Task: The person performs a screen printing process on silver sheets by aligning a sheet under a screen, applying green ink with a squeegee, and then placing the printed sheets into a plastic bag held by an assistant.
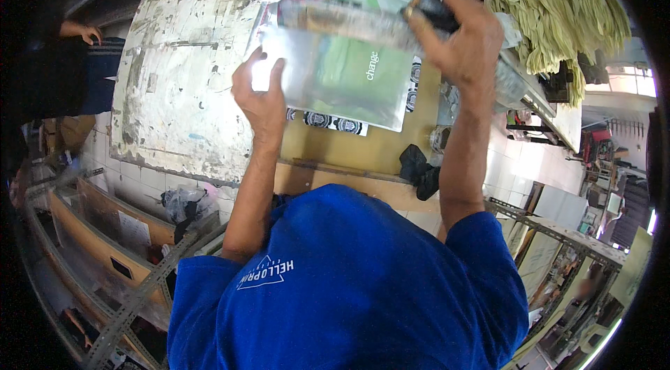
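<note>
My left hand [262, 94] is at the left edge of a glossy clear plastic sheet [296, 80], thumb and forefinger apart with bright glare between them; whether they touch the sheet is unclear. A green panel [359, 84] with white lettering shows beneath the shine. Across its far part runs a stained, wood-like bar [349, 19], blurred by motion. At the bar's right end my right hand [467, 42] is closed around a black bundle [436, 10], perhaps cloth, its thumb lying over the bar's end. Dark round-patterned paper [335, 122] sticks out below the panel.
The board is yellowish [328, 150], with another black bundle [420, 169] near its front right. A paint-spattered white tabletop [181, 63] extends left. Pale green bags [558, 7] hang at far right. Another person's hand [82, 31] shows at far left. Metal shelving [139, 300] stands lower left.
</note>
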The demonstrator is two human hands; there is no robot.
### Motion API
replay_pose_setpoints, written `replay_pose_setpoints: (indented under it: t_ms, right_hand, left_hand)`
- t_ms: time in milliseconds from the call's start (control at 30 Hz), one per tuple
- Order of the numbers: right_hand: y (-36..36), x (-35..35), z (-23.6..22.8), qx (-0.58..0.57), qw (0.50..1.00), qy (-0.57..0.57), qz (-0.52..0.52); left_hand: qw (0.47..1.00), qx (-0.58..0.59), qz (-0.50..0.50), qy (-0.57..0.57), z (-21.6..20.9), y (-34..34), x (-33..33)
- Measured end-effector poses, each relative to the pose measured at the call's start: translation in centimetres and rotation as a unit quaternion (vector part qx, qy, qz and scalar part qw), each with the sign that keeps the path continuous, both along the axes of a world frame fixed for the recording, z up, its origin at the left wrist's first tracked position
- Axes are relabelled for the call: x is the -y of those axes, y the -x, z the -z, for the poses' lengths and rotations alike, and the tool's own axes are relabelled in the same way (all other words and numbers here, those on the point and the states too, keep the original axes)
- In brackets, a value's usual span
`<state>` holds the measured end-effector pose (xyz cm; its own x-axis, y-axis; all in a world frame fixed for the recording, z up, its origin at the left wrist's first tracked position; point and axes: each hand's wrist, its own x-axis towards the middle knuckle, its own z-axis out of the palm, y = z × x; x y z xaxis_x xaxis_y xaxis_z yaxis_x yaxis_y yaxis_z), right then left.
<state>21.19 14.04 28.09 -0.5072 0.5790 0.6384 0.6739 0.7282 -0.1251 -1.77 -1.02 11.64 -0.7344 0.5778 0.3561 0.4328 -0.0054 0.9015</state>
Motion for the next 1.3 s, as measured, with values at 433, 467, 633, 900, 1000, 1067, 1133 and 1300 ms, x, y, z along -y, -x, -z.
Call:
replay_pose_setpoints:
  t_ms: [433,467,633,900,1000,1067,1133,1300]
  right_hand:
    - [2.1,-4.3,-6.5,-0.060,0.997,0.016,-0.036]
    - [2.0,-4.3,-6.6,-0.066,0.996,0.047,-0.032]
    - [2.2,-4.4,-7.4,-0.058,0.990,0.127,-0.002]
    - [2.1,-5.0,-7.2,-0.050,0.996,0.066,-0.022]
    - [2.0,-4.4,-8.0,-0.065,0.992,0.109,0.009]
    - [2.6,-4.4,-7.3,-0.071,0.990,0.123,0.006]
    - [2.4,-4.6,-6.5,-0.055,0.995,0.080,0.014]
    - [2.7,-4.0,-6.0,-0.047,0.999,0.018,0.011]
  left_hand:
    - [0.919,-0.258,-0.135,0.267,9.6,1.4,2.5]
    - [0.920,-0.258,-0.139,0.259,8.5,1.0,1.9]
    - [0.987,-0.101,-0.104,0.075,2.9,0.9,-1.5]
    - [0.975,0.177,-0.113,-0.069,0.9,7.7,-1.0]
    - [0.973,0.174,-0.132,-0.077,3.2,12.4,0.7]
    - [0.970,0.158,-0.169,-0.079,4.7,15.7,3.9]
    - [0.961,0.172,-0.201,-0.081,6.5,18.9,6.4]
    - [0.945,0.178,-0.267,-0.062,8.6,25.0,11.6]
